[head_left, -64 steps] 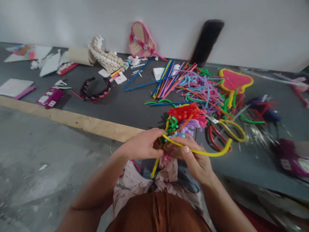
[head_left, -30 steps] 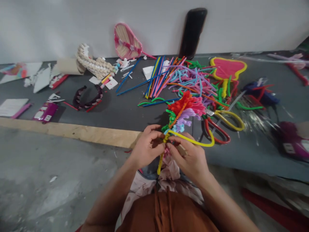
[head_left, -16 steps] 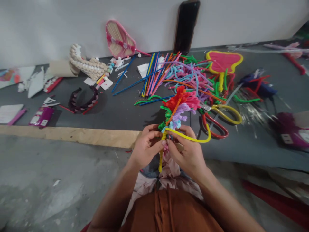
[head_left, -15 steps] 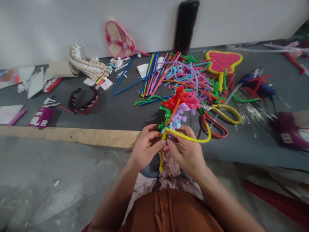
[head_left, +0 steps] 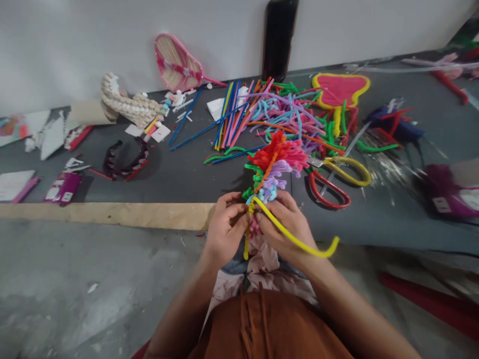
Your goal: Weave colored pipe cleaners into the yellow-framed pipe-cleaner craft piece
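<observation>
My left hand (head_left: 224, 229) and my right hand (head_left: 288, 227) are both closed around the base of a pipe-cleaner bundle (head_left: 275, 159) with red, pink, purple, green and light blue curled tips. A yellow pipe cleaner (head_left: 295, 238) is wound at the bundle's base between my fingers. Its free end sweeps out to the right over my right wrist, and a short tail hangs down between my hands.
On the dark mat (head_left: 187, 169) lie a heap of loose pipe cleaners (head_left: 284, 112), scissors (head_left: 335, 179) with red and yellow handles, a pink heart shape (head_left: 339, 89), a headband (head_left: 125, 159) and a phone (head_left: 279, 37) leaning on the wall. A wooden strip (head_left: 112, 214) edges the mat.
The yellow pipe cleaner's free end has swung from a loop above my right hand down and out to the right. My hands stay on the bundle's base.
</observation>
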A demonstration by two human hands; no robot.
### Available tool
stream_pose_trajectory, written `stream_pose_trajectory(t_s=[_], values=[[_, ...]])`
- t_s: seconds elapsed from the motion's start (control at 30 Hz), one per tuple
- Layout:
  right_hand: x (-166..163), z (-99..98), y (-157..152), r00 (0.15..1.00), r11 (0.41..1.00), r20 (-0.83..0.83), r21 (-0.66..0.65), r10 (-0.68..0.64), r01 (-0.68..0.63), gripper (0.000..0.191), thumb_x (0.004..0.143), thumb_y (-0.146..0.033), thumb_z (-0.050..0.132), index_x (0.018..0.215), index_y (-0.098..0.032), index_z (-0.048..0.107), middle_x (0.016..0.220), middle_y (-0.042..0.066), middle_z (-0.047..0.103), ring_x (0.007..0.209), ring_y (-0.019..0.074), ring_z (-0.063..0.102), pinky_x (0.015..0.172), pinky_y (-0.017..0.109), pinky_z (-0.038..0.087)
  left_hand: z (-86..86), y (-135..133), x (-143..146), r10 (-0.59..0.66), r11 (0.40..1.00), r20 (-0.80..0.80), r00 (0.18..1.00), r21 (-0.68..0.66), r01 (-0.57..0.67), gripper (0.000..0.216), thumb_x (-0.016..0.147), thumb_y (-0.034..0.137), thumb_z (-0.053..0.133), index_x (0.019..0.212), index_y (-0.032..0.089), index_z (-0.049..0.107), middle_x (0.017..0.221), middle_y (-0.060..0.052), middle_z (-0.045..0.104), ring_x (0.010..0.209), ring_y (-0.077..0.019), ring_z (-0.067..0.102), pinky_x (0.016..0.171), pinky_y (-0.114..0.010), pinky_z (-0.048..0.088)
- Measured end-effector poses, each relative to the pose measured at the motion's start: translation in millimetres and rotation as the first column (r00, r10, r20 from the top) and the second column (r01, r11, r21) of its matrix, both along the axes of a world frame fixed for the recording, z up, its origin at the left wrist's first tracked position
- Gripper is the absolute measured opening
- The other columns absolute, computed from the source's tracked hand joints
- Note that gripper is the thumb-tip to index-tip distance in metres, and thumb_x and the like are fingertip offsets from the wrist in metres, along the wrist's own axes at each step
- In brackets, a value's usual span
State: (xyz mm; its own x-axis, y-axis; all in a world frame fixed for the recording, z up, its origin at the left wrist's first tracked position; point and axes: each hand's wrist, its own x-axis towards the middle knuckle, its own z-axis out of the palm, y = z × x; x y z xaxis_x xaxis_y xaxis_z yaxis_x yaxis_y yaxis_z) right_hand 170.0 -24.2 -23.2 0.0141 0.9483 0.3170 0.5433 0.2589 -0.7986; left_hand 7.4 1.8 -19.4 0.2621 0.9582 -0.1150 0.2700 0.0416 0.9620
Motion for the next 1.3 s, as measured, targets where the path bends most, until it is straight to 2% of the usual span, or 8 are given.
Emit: stream_pose_trajectory(t_s=[0.2, 0.37, 0.53, 0.77, 1.0, 1.1, 1.2, 1.3], values=[[2, -2.3, 2, 0.998, 0.998, 0.011, 0.037, 0.056, -0.057, 0.016, 0.086, -0.012, 0.052, 0.086, -0.023, 0.063, 0.086, 0.005, 0.065, 0.106, 0.0233, 0.058, 0.088, 0.035, 0.052, -8.7, -2, -1, 0.021, 0.996, 0.004, 1.0, 0.085, -0.021, 0.027, 0.087, 0.037, 0.065, 0.111, 0.028, 0.071, 0.132, -0.009, 0.049, 0.127, -0.0257, 0.051, 0.102, -0.039, 0.049], [2, -2.4, 3, 1.0, 0.999, 0.013, 0.039, 0.022, -0.023, 0.018, 0.086, -0.014, 0.053, 0.097, -0.023, 0.063, 0.095, 0.007, 0.066, 0.105, 0.0239, 0.06, 0.088, 0.038, 0.052, -15.0, -3, 1, 0.082, 0.973, -0.038, 0.996, 0.22, -0.072, 0.022, 0.086, 0.04, 0.066, 0.098, 0.022, 0.072, 0.13, -0.009, 0.051, 0.118, -0.0231, 0.057, 0.1, -0.039, 0.05], [2, -2.8, 1, 1.0, 1.0, 0.022, -0.007, 0.02, -0.02, 0.019, 0.086, -0.016, 0.053, 0.101, -0.022, 0.064, 0.109, 0.01, 0.062, 0.105, 0.0242, 0.062, 0.088, 0.04, 0.054, -13.2, -3, 3, 0.104, 0.95, -0.153, 0.983, 0.307, -0.053, 0.021, 0.088, 0.04, 0.063, 0.095, 0.021, 0.071, 0.131, -0.009, 0.05, 0.123, -0.0246, 0.053, 0.1, -0.039, 0.049], [1, -4.4, 0, 0.998, 1.0, -0.051, 0.006, -0.02, 0.02, 0.021, 0.088, -0.019, 0.056, 0.108, -0.023, 0.063, 0.105, 0.008, 0.063, 0.103, 0.0212, 0.063, 0.089, 0.036, 0.053, -8.1, 0, 2, 0.041, 0.976, -0.14, 0.989, 0.219, -0.009, 0.023, 0.092, 0.04, 0.057, 0.099, 0.02, 0.068, 0.132, -0.011, 0.048, 0.127, -0.0245, 0.05, 0.099, -0.037, 0.049], [3, -1.3, 1, 0.996, 0.998, -0.064, -0.025, 0.062, -0.064, 0.021, 0.084, -0.015, 0.057, 0.1, -0.023, 0.067, 0.104, 0.007, 0.063, 0.101, 0.0205, 0.063, 0.084, 0.031, 0.055, -8.8, 0, 6, 0.035, 0.984, -0.098, 0.995, 0.175, -0.018, 0.023, 0.09, 0.039, 0.058, 0.1, 0.022, 0.07, 0.129, -0.01, 0.048, 0.127, -0.0248, 0.049, 0.104, -0.038, 0.046], [4, 0.0, 2, 0.996, 0.998, -0.077, -0.044, 0.041, -0.045, 0.018, 0.086, -0.017, 0.057, 0.099, -0.023, 0.068, 0.106, 0.007, 0.062, 0.097, 0.0192, 0.064, 0.081, 0.03, 0.055, -7.3, 1, 8, 0.022, 0.988, -0.074, 0.997, 0.157, -0.01, 0.022, 0.091, 0.038, 0.058, 0.1, 0.022, 0.07, 0.128, -0.01, 0.049, 0.126, -0.0242, 0.049, 0.106, -0.038, 0.044], [4, 1.7, 2, 0.994, 1.0, -0.113, -0.016, 0.013, -0.015, 0.011, 0.088, -0.023, 0.061, 0.097, -0.023, 0.066, 0.098, 0.005, 0.065, 0.092, 0.0186, 0.066, 0.081, 0.032, 0.055, -5.5, 2, 8, 0.018, 0.991, -0.075, 0.997, 0.136, -0.007, 0.023, 0.092, 0.038, 0.056, 0.099, 0.02, 0.069, 0.129, -0.011, 0.048, 0.127, -0.0245, 0.049, 0.106, -0.039, 0.043], [5, 6.0, 0, 0.976, 0.996, -0.202, 0.005, -0.082, 0.085, 0.018, 0.085, -0.028, 0.067, 0.103, -0.024, 0.064, 0.092, 0.002, 0.067, 0.082, 0.0167, 0.066, 0.074, 0.03, 0.056, -4.5, 3, 8, 0.027, 0.993, -0.072, 0.997, 0.114, -0.019, 0.022, 0.091, 0.037, 0.057, 0.096, 0.019, 0.069, 0.129, -0.011, 0.048, 0.127, -0.0248, 0.049, 0.107, -0.04, 0.043]])
